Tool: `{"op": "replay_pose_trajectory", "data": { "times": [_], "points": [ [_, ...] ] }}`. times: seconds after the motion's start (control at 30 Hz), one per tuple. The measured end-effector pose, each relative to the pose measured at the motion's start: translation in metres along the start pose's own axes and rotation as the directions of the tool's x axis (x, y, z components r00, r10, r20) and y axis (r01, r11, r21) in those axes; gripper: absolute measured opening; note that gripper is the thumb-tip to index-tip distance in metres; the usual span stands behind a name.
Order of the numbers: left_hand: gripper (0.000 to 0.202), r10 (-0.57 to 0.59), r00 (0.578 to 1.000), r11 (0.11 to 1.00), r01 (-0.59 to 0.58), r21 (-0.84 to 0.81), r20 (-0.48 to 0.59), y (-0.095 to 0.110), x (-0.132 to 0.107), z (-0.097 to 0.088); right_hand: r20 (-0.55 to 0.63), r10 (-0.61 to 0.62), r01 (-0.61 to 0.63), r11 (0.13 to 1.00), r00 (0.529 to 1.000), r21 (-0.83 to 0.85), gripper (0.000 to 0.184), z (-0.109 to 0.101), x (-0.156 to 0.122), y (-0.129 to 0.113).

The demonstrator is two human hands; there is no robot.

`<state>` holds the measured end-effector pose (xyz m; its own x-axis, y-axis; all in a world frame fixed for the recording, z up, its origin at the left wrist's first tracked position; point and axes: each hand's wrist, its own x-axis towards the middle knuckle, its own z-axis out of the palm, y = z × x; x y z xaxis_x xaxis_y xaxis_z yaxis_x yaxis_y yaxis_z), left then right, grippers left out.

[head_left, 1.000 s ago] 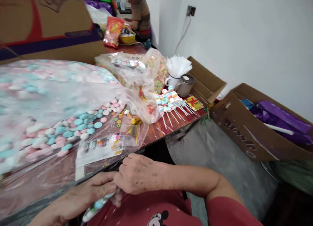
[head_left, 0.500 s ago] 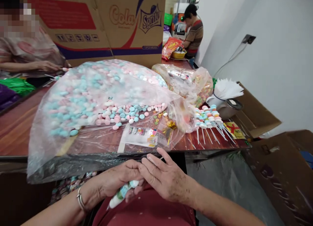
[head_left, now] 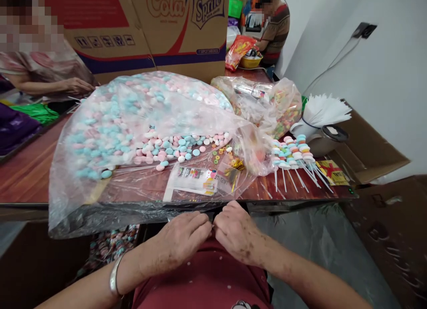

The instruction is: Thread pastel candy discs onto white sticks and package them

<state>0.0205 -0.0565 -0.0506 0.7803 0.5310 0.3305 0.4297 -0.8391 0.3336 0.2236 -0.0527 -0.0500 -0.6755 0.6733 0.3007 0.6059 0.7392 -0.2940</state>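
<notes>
- Clear plastic bag [head_left: 160, 104]: bulging, slightly cloudy, packed with smooth pink, white and pale-blue disc candies; it lies on the reddish-brown table [head_left: 30, 180] ahead of the hands, draping over the near edge.
- Left hand [head_left: 182, 235] and right hand [head_left: 238, 235]: fingers curled, fingertips nearly meeting before the table edge; I cannot tell what they pinch.
- Candy skewers [head_left: 293, 153]: pastel discs stacked on white sticks, lying at the table's right.
- Gold twist ties [head_left: 235, 166]: shiny, bunched beside the bag's candies.
</notes>
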Motion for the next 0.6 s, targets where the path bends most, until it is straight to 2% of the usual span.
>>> {"op": "replay_pose_trajectory", "data": {
  "times": [0.07, 0.13, 0.27, 0.33, 0.43, 0.5, 0.6],
  "points": [
    [0.019, 0.064, 0.997, 0.996, -0.066, 0.053, 0.036, 0.005, 0.003, -0.004, 0.043, 0.037, -0.039, 0.998, 0.998, 0.05, 0.026, -0.003, -0.005, 0.001],
    [0.02, 0.046, 0.999, 0.998, -0.047, 0.051, 0.02, 0.009, 0.006, -0.006, 0.037, 0.048, -0.05, 0.997, 0.998, 0.065, 0.026, -0.003, -0.009, -0.001],
    [0.021, -0.05, 0.997, 0.998, 0.048, -0.027, -0.065, 0.015, 0.001, 0.0, -0.049, -0.01, 0.012, 0.999, 0.999, 0.049, 0.027, 0.003, -0.011, -0.004],
    [0.019, -0.099, 0.991, 0.993, 0.093, -0.071, -0.088, 0.017, -0.003, 0.003, -0.056, -0.06, 0.064, 0.996, 0.997, 0.069, 0.029, -0.001, -0.012, -0.002],
    [0.017, -0.252, 0.964, 0.954, 0.233, -0.186, -0.085, 0.02, -0.005, 0.001, -0.028, -0.082, 0.086, 0.965, 0.996, 0.247, 0.028, -0.016, -0.016, 0.011],
    [0.017, -0.441, 0.896, 0.855, 0.402, -0.326, -0.051, 0.023, -0.005, -0.003, -0.078, 0.021, 0.008, 0.934, 0.997, 0.356, 0.025, -0.027, -0.022, 0.026],
    [0.019, -0.679, 0.734, 0.599, 0.563, -0.569, 0.011, 0.028, -0.005, -0.01, -0.22, 0.255, -0.188, 0.94, 0.942, 0.286, 0.024, -0.034, -0.029, 0.051]
  ]
}}
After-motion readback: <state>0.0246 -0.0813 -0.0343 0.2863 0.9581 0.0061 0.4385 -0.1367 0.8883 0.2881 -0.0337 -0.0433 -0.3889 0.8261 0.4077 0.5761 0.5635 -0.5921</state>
